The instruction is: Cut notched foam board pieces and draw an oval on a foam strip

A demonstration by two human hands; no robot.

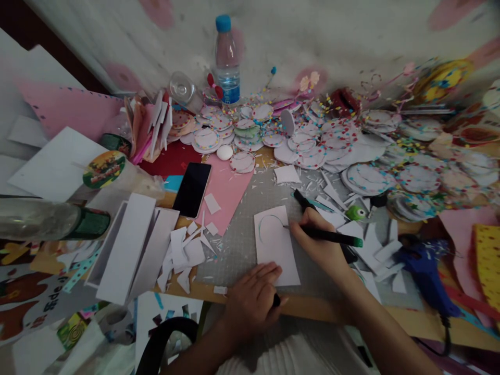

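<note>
Around your white card [276, 245] the grey cutting mat [238, 245] gives you a little free room, mainly on the left and above it, with only thin paper slivers there. Further left, a heap of white scraps [183, 255] and folded white sheets [128, 245] block the way. The phone [192, 189] lies near the mat's upper left corner. To your right, white offcuts [371, 245] and the blue glue gun [424, 268] crowd the surface. Behind, stacked paper discs [304, 140] and a water bottle [227, 62] close the far side.
</note>
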